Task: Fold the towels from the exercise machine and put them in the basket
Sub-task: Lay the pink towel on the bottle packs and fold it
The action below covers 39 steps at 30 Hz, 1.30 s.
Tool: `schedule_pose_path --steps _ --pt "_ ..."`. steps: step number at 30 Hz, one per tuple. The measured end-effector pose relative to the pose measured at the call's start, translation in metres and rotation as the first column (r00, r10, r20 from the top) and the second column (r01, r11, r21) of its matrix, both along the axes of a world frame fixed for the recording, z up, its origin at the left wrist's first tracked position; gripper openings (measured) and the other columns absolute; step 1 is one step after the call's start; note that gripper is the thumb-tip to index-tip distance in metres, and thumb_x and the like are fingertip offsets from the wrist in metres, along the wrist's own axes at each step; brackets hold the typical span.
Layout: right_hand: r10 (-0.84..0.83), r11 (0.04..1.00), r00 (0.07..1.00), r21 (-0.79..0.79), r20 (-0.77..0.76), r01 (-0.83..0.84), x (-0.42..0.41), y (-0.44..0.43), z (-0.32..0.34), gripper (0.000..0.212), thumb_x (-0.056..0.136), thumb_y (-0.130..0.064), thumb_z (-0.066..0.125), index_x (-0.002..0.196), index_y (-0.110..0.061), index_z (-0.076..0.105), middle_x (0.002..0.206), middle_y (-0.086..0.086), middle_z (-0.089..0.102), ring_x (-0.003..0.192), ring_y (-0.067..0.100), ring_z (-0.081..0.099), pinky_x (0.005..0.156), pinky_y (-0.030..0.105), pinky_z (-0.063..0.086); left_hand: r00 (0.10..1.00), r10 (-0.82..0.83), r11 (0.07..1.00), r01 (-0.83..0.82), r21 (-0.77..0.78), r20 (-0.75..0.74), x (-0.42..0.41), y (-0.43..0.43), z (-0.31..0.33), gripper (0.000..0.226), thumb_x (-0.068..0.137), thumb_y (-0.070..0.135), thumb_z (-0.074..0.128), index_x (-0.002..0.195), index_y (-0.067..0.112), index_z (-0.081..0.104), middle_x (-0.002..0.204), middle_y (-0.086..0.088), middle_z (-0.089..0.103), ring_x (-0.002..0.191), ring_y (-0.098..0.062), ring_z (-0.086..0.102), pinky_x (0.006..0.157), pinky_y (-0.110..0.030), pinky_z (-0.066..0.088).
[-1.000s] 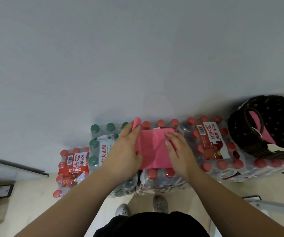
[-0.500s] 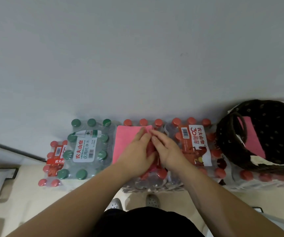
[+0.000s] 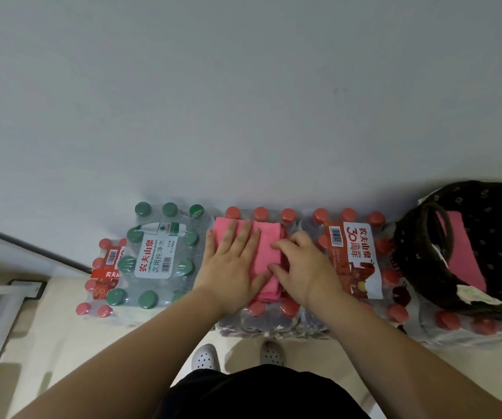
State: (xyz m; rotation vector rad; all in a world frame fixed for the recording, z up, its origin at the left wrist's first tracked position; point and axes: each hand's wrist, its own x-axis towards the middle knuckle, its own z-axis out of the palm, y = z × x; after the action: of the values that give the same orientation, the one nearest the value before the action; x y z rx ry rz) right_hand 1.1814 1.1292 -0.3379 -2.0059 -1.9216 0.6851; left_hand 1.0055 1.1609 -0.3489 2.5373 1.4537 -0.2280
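head camera looks down at a pink towel lying folded on top of a pack of red-cap water bottles, right in front of the person. its long side runs from near the person toward the wall. the left hand lies flat on the towel with straight fingers, pressing it down. the right hand sits on the towel's right edge with bent fingers; i cannot tell if it pinches the cloth or only pushes. the basket stands well off to the right, so the right hand is nearer to it. inside the basket leans another pink towel.
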Motion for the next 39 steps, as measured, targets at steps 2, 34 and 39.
schedule_pose_path --steps 2,34,39 --pt "0.044 0.996 0.983 0.069 0.176 -0.057 0.002 -0.002 0.003 0.043 0.083 -0.043 0.071 0.121 -0.023 0.065 0.115 0.000 0.049 0.106 0.022 0.052 0.094 0.040 0.049 0.999 0.003 1.000 -0.003 0.000 -0.035 0.002 -0.002 -0.005 0.090 0.091 0.075 0.011 0.157 0.019 -0.010 0.165 -0.003 -0.016 0.149 -0.026 -0.024 0.116 -0.059 -0.016" --pt "0.095 0.988 0.917 -0.146 0.387 -0.041 -0.061 0.013 -0.016 0.077 0.097 -0.061 0.004 0.156 -0.016 -0.019 0.163 0.002 -0.026 0.148 0.025 -0.029 0.119 0.058 -0.012 0.604 0.670 0.724 -0.402 -0.561 0.432 -0.041 0.043 0.014 0.047 0.082 0.029 0.072 0.123 0.017 0.054 0.100 0.003 0.062 0.096 -0.022 0.063 0.083 -0.036 0.053" --pt "0.074 0.993 0.932 -0.115 0.356 -0.035 -0.060 0.014 -0.022 0.077 0.097 -0.061 0.006 0.157 -0.018 -0.016 0.164 -0.001 -0.023 0.149 0.024 -0.026 0.120 0.057 -0.009 0.585 0.670 0.729 -0.400 -0.555 0.458 -0.039 0.042 0.017 0.048 0.079 0.027 0.077 0.121 0.015 0.057 0.096 0.004 0.061 0.091 -0.019 0.063 0.084 -0.039 0.056"
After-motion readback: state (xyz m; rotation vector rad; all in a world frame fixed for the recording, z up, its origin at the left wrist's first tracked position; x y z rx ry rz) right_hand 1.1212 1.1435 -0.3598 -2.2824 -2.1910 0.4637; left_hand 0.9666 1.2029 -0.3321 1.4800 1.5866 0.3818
